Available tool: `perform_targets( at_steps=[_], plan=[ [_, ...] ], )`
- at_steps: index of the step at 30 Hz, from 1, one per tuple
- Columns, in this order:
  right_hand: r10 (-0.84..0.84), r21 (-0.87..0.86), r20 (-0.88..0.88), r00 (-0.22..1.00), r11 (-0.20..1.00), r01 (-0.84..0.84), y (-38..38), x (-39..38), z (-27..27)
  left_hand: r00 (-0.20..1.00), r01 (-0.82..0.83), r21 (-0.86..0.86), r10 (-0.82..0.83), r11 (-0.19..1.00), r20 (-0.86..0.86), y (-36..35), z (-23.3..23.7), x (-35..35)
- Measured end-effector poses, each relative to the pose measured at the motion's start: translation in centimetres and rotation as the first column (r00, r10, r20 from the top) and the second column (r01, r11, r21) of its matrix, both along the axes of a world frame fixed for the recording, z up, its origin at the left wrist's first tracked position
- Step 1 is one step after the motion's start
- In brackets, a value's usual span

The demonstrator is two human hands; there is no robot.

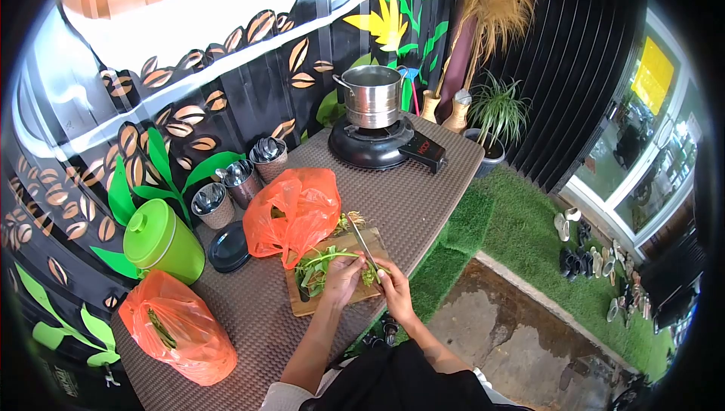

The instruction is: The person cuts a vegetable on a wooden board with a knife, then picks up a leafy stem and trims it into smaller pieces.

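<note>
My left hand (344, 279) is closed around leafy green stems (326, 255), held just above a wooden cutting board (303, 306). My right hand (396, 292) grips a knife (362, 240), its blade angled up and away from me beside the stems. Loose green leaves (310, 278) lie on the board under my left hand. Root ends or trimmings (350, 222) sit at the board's far edge. Against the board's far left side rests an orange plastic bag (298, 203), its contents mostly hidden. My fingers cover the knife's handle.
A second orange bag (181, 335) with greens stands at the near left, by a green lidded container (162, 241). Behind are a black lid (229, 248) and several cutlery cups (241, 183). A metal pot (371, 101) sits on a portable stove (368, 148) at the far end.
</note>
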State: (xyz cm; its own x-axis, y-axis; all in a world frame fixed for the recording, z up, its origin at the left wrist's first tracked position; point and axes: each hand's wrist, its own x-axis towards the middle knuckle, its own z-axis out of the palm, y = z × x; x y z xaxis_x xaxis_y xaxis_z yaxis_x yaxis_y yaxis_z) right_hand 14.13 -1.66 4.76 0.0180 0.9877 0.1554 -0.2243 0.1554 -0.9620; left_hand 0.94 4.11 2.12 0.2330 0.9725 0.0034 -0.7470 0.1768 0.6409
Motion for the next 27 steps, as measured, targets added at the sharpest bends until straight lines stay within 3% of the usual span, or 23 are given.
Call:
perform_targets(
  at_steps=[6,8,11,14,20,27],
  plan=[
    [-0.003,-0.031,-0.013,1.0,1.0,0.003,0.2,0.0,0.0,0.999,-0.005,-0.004,0.005,1.0,-0.041,-0.1,0.2,0.0],
    [0.007,-0.048,-0.044,0.999,0.999,-0.01,0.5,0.4,-0.7,0.991,-0.005,0.003,0.005,1.0,-0.134,0.0,0.4,-0.2],
    [0.08,-0.029,-0.172,0.982,0.996,-0.086,0.7,0.8,-0.7,1.0,-0.006,-0.048,0.006,0.999,0.005,0.0,1.7,0.0],
    [0.072,-0.031,-0.114,0.991,0.997,-0.076,0.7,1.0,-0.6,0.998,-0.065,-0.027,0.064,0.998,-0.01,0.5,0.2,0.2],
    [0.105,-0.007,-0.055,0.993,0.994,-0.105,0.6,1.3,-0.4,1.0,-0.016,-0.014,0.017,1.0,0.01,0.4,0.4,0.5],
    [0.141,-0.012,-0.123,0.982,0.99,-0.144,0.9,1.2,-0.9,0.999,-0.023,0.028,0.023,0.999,-0.026,0.1,0.7,1.0]
  ],
)
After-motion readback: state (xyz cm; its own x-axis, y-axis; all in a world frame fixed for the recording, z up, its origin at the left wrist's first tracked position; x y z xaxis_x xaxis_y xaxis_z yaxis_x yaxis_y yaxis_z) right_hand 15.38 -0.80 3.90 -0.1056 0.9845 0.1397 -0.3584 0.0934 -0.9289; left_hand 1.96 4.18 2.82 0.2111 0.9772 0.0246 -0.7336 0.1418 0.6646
